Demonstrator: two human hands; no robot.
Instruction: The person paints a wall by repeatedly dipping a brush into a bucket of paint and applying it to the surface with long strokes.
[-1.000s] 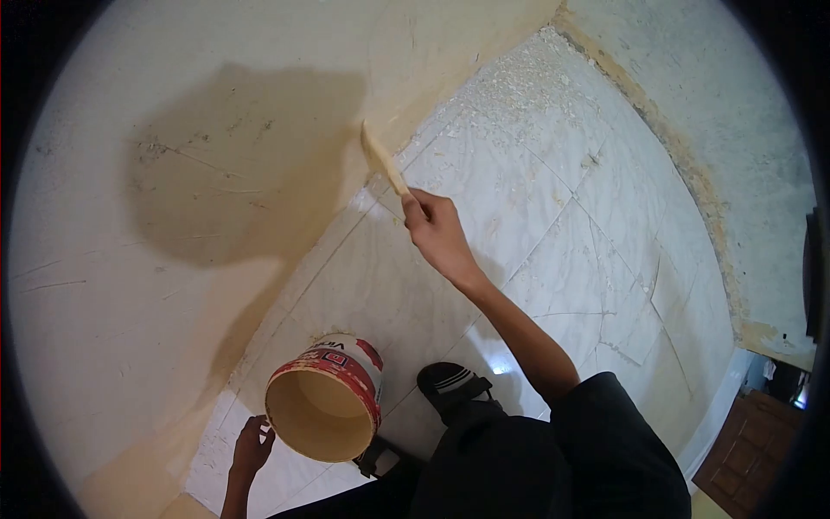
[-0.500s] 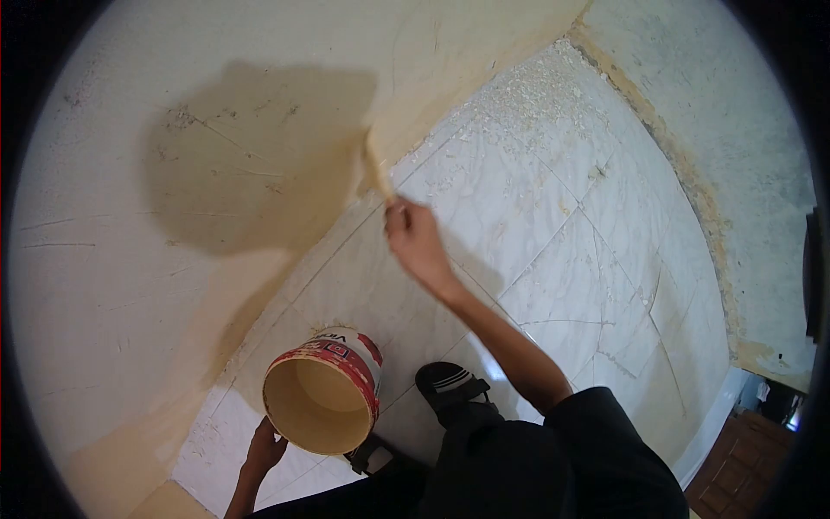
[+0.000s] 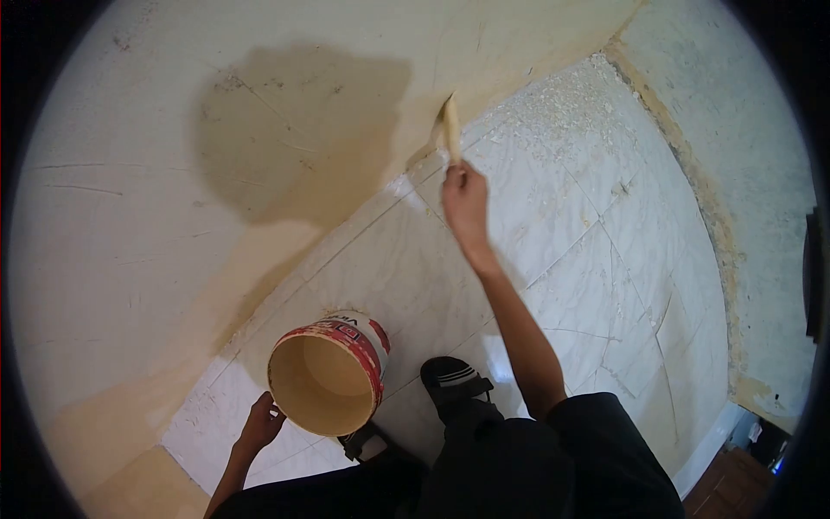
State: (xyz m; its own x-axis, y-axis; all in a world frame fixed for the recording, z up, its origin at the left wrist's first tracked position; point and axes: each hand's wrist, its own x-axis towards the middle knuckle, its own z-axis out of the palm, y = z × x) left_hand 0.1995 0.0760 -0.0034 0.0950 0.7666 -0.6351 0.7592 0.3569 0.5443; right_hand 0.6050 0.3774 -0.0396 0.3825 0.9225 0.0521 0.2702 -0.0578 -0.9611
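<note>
My right hand (image 3: 465, 203) is closed around a cream-coated paintbrush (image 3: 451, 128), seen nearly edge-on. Its far end meets the bottom of the wall (image 3: 337, 130), just above the floor edge. Down at the left, my left hand (image 3: 262, 421) grips the lower left side of a red and white paint bucket (image 3: 370, 342). The bucket is tilted so its mouth faces me, and cream paint coats the inside. Part of my left hand's fingers is hidden by the bucket.
White marbled tiles (image 3: 553, 285) form the floor, some of them cracked. Flaked debris (image 3: 566, 99) lies in the far corner. A second wall (image 3: 726, 95) stands at the right. My sandalled foot (image 3: 454, 385) is beside the bucket. A brown door (image 3: 726, 489) shows at lower right.
My right hand and the paintbrush have moved right and farther along the foot of the wall. The view has shifted slightly; my left hand stays at the bucket.
</note>
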